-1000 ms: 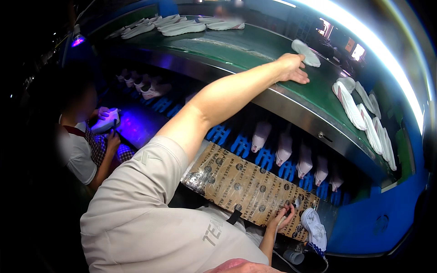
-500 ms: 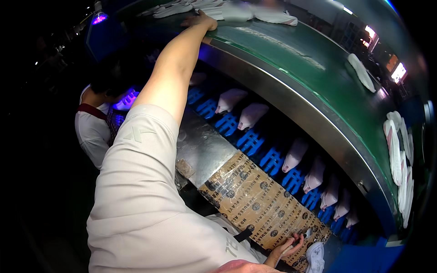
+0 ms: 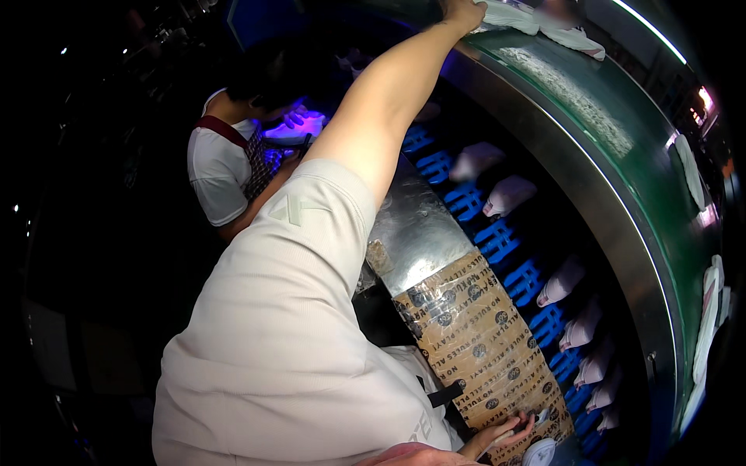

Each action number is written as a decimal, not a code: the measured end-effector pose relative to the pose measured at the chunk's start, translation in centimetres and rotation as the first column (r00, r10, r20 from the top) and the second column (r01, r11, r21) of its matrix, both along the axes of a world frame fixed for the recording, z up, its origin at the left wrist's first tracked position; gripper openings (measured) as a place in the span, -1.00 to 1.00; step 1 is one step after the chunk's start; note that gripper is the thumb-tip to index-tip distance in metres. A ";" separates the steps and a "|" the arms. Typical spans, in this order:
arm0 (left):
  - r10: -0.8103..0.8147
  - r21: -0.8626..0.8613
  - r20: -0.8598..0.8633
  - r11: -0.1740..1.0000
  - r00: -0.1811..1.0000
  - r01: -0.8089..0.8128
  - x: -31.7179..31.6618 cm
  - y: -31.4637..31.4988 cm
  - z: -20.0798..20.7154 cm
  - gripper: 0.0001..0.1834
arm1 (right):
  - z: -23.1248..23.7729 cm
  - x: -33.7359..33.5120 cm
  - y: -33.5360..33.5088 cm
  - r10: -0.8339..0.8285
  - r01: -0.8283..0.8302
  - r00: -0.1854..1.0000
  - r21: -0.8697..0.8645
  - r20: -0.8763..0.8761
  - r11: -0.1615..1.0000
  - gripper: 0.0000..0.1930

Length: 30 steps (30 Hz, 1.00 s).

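Observation:
My left arm stretches far forward over the machine. My left hand (image 3: 465,13) rests at the near edge of the green conveyor belt (image 3: 575,116), beside white shoe uppers (image 3: 509,17); the frame's top edge cuts off its fingers. At the lower right, my right hand (image 3: 509,435) is closed around a slim pale stick-like tool, its kind unclear, over a worktop covered with printed brown paper (image 3: 486,342). Next to that hand lies a white shoe (image 3: 539,452), partly cut off by the lower edge.
Blue holders (image 3: 497,241) run in a row under the belt, several carrying pale shoes (image 3: 509,194). A bare metal plate (image 3: 420,225) adjoins the paper. More white pieces (image 3: 705,334) lie on the belt at right. A co-worker (image 3: 225,163) handles a shoe under violet light at left.
My view has swung, so the scene sits further right and mostly lower. My left hand appears further right, with its fingers now beyond the top edge. My right hand keeps its hold.

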<state>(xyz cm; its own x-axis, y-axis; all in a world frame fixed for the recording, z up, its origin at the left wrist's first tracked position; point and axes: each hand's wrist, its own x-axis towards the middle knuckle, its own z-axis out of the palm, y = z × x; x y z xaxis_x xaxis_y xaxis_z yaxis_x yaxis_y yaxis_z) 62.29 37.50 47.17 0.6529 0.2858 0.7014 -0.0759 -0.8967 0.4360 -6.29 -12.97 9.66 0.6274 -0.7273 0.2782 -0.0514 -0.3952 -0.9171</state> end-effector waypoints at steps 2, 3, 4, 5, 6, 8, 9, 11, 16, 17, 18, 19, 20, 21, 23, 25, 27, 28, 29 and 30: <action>-0.149 -0.135 0.261 0.973 0.954 0.189 -6.5 -3.4 1.2 -0.52 | -0.4 -0.1 0.1 -0.015 0.017 0.999 -0.039 0.046 0.999 -0.61; -0.181 -0.223 0.301 0.941 0.936 0.254 -7.7 -2.5 1.4 -0.54 | -0.8 0.0 -0.3 0.003 -0.001 0.999 -0.046 0.051 0.999 -0.62; -0.207 -0.311 0.341 0.896 0.917 0.318 -8.5 -1.6 1.0 -0.57 | -1.4 0.4 -0.9 0.022 -0.019 0.998 -0.060 0.051 0.998 -0.62; -0.249 -0.395 0.383 0.826 0.889 0.402 -10.2 -2.5 1.2 -0.59 | -2.0 0.3 -1.4 0.015 -0.011 0.999 -0.078 0.047 0.997 -0.62; -0.368 -0.663 0.310 0.577 0.877 0.477 -12.0 -3.7 1.5 -0.67 | -2.7 0.3 -1.9 -0.008 0.013 0.998 -0.080 0.057 0.997 -0.61; -0.456 -0.648 0.547 0.300 0.702 0.700 -14.8 -5.5 0.3 -0.57 | -1.0 0.8 -0.8 -0.008 -0.007 0.995 0.143 0.104 0.990 -0.62; -0.497 -0.644 0.513 0.316 0.700 0.697 -17.9 -7.1 -0.2 -0.48 | 0.2 0.9 -0.1 -0.022 -0.009 0.992 0.252 0.122 0.968 -0.62; -0.529 -0.584 0.556 0.300 0.641 0.755 -20.3 -9.6 -3.2 -0.53 | 3.2 0.6 0.1 0.010 -0.015 1.000 0.166 0.028 0.986 -0.59; -0.796 -0.735 0.469 -0.113 0.382 0.668 -34.5 -16.6 -10.0 -0.47 | 6.4 0.3 -1.1 0.107 -0.104 0.994 0.068 -0.039 0.992 -0.53; -0.855 -0.775 0.317 0.016 0.411 0.631 -37.2 -17.9 -11.4 -0.65 | 6.7 0.1 -1.3 0.125 -0.122 0.991 0.082 -0.039 0.989 -0.53; -0.900 -0.833 0.231 0.013 0.369 0.553 -39.1 -18.8 -13.6 -0.69 | 8.0 0.1 -0.6 0.136 -0.130 0.989 0.095 -0.065 0.987 -0.53; -0.939 -0.910 0.137 0.006 0.315 0.415 -40.8 -19.4 -15.7 -0.68 | 8.6 -0.3 -0.3 0.137 -0.130 0.989 0.106 -0.056 0.986 -0.54; -0.925 -0.967 0.228 -0.179 0.303 0.182 -42.5 -20.7 -18.3 -0.66 | 8.9 -0.4 0.0 0.143 -0.137 0.989 0.119 -0.045 0.983 -0.56; -0.946 -0.972 0.234 -0.236 0.225 0.021 -43.9 -21.4 -21.3 -0.66 | 9.2 -0.6 0.2 0.146 -0.141 0.989 0.131 -0.034 0.981 -0.57; -0.921 -0.894 0.388 -0.384 0.028 -0.232 -47.1 -21.8 -25.0 -0.58 | 9.8 -1.3 0.5 0.179 -0.170 0.981 0.119 -0.073 0.978 -0.58; -0.841 -0.730 0.538 -0.496 0.052 -0.471 -50.1 -21.9 -27.3 -0.46 | 10.5 -1.8 1.1 0.206 -0.198 0.976 0.104 -0.068 0.975 -0.60; -0.747 -0.606 0.659 -0.593 0.082 -0.530 -51.9 -22.3 -29.5 -0.42 | 11.3 -1.9 2.1 0.223 -0.221 0.974 0.078 -0.024 0.972 -0.61; -0.785 -0.677 0.620 -0.550 0.024 -0.489 -52.4 -22.5 -28.3 -0.38 | 10.6 -2.0 1.7 0.215 -0.215 0.977 0.053 0.006 0.975 -0.61; -0.804 -0.705 0.592 -0.546 0.048 -0.453 -52.4 -22.8 -28.4 -0.37 | 9.6 -2.0 0.9 0.201 -0.201 0.979 0.018 0.032 0.979 -0.62; -0.822 -0.731 0.565 -0.539 0.071 -0.420 -51.9 -22.9 -28.6 -0.35 | 8.7 -2.5 0.2 0.183 -0.183 0.982 -0.019 0.055 0.983 -0.62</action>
<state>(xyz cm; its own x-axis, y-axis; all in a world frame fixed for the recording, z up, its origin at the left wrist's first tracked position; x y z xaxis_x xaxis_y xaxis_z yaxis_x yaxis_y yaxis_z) 10.39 14.63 18.61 0.5610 -0.8207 -0.1082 0.7655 0.4645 0.4453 -8.81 -12.78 18.38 0.7326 -0.5975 0.3260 0.0743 -0.4059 -0.9109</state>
